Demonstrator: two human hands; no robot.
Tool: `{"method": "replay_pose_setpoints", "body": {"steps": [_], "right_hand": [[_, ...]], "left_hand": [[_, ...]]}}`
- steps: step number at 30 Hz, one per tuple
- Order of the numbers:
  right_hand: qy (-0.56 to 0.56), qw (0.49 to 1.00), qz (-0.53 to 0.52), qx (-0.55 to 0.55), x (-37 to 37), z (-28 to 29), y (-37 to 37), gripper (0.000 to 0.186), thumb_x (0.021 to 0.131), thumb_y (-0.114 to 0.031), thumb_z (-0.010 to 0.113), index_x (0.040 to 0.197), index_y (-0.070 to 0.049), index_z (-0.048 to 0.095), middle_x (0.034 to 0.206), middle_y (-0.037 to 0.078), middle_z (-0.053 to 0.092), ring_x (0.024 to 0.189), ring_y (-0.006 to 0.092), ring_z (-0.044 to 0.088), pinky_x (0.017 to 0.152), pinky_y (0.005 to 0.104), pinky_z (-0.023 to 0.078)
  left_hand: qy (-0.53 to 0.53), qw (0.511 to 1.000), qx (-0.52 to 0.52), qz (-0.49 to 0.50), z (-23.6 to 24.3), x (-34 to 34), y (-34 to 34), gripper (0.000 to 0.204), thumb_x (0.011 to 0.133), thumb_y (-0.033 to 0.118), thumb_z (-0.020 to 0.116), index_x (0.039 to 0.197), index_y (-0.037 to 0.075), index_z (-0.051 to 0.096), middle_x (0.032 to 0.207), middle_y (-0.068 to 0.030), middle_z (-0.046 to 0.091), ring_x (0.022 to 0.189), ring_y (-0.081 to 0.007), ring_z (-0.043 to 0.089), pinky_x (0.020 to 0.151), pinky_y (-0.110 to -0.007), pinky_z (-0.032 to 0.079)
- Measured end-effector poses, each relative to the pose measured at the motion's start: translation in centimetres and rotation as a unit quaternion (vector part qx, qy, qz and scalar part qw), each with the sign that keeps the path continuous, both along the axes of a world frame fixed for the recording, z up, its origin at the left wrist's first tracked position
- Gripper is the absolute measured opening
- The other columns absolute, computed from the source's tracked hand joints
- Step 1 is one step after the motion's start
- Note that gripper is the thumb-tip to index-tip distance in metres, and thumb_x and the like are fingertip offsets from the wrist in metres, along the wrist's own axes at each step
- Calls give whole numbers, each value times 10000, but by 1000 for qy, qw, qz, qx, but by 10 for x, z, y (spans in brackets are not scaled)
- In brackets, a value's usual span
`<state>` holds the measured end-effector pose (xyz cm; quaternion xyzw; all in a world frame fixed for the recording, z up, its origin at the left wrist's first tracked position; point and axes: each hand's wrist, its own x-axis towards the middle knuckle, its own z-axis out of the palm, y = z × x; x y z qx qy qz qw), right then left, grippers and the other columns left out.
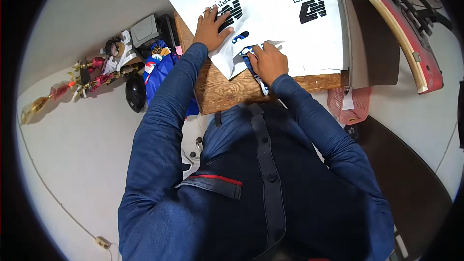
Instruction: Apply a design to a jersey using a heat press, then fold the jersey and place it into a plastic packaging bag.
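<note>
My left hand (211,30) lies with fingers spread, flat on a white printed bag (224,60) near its dark lettering. Beside it, my right hand (269,63) has bent fingers closed on a blue, white and black patterned cloth (259,80). Part of that cloth shows through a gap in the white material, and a strip of it hangs down toward the table's front edge. The right palm's underside is hidden, as is the rest of the cloth inside or under the white layer.
Another white printed bag (319,43) covers the right of the wooden table (227,92). Brown boards (372,43) and a curved red piece with a pale edge (411,43) stand at right. A pink basket (355,108) sits below; blue cloth (162,79) lies left.
</note>
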<state>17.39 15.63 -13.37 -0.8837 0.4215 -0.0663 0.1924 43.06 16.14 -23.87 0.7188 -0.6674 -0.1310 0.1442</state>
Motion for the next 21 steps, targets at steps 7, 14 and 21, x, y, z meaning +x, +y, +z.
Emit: {"method": "replay_pose_setpoints", "body": {"steps": [7, 14, 21], "right_hand": [[-32, 999, -8, -7, -11, -11, -1, 167, 886, -251, 702, 927, -90, 691, 920, 119, 608, 900, 308, 651, 679, 463, 567], [-50, 999, -17, -8, -12, -10, -4, 183, 929, -278, 682, 947, -100, 719, 909, 119, 600, 902, 310, 653, 674, 466, 562], [-48, 998, -21, -22, -10, 1, -13, 163, 904, -234, 708, 1010, -118, 748, 968, 116, 599, 931, 299, 650, 699, 436, 576]], "left_hand": [[222, 968, -102, -57, 73, -68, 21, 774, 877, 578, 721, 1479, 127, 539, 1562, -239, 433, 1484, -454, 340, 1205, -536, 290], [109, 991, -59, -58, 95, -71, 50, 852, 756, 91, 788, 1533, 120, 438, 1542, -235, 435, 1417, -452, 416, 1173, -506, 362], [46, 993, -103, -24, 106, -72, 45, 660, 809, -81, 571, 1441, 107, 558, 1407, -187, 599, 1301, -383, 566, 1110, -452, 469]]}}
